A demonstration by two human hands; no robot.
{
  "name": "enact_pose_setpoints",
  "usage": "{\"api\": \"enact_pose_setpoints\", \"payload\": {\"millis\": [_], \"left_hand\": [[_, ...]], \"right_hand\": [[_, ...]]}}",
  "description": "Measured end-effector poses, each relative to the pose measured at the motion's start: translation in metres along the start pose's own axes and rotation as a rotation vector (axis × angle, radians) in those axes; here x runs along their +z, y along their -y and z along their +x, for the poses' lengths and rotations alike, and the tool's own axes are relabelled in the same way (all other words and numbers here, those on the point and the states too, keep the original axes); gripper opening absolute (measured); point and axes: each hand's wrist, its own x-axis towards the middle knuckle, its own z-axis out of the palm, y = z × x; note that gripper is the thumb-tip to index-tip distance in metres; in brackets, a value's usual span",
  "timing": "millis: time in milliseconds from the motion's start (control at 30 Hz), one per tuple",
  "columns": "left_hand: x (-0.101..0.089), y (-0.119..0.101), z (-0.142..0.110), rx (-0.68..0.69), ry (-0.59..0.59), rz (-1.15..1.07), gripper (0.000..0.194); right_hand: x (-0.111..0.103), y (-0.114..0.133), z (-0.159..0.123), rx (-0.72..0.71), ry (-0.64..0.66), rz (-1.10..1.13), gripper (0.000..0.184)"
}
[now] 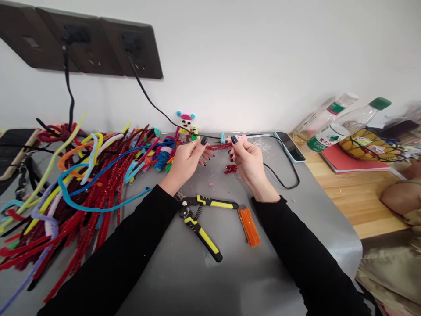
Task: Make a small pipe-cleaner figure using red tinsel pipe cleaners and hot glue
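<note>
Between my hands stretches a short piece of glittery red pipe cleaner. My left hand pinches its left end between thumb and fingers. Its right end is pinched by my right hand. Just under my right fingertips, a few short red pipe cleaner pieces lie on the grey table. Pliers with black and yellow handles rest spread apart nearer to me, their jaws partly behind my left sleeve. To their right sits a bundle of short orange pipe cleaners.
A large tangle of coloured pipe cleaners covers the left side. Small pipe cleaner figures stand by the wall. A black cable loops near a phone. Bottles, a paper cup and a yellow basket stand right, beside another person's arm.
</note>
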Motion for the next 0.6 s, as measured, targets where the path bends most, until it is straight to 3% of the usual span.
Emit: {"api": "enact_pose_setpoints", "payload": {"millis": [100,200,600], "left_hand": [[0.000,-0.002,0.002,-0.188,0.136,-0.195,0.055],[0.001,-0.003,0.003,-0.272,0.154,-0.317,0.057],[0.011,0.003,0.000,-0.235,0.049,-0.309,0.068]], "right_hand": [[0.001,-0.001,-0.001,-0.041,0.010,-0.007,0.053],[0.003,-0.001,-0.003,-0.116,0.018,-0.057,0.050],[0.008,0.005,-0.011,-0.231,0.033,-0.218,0.049]]}}
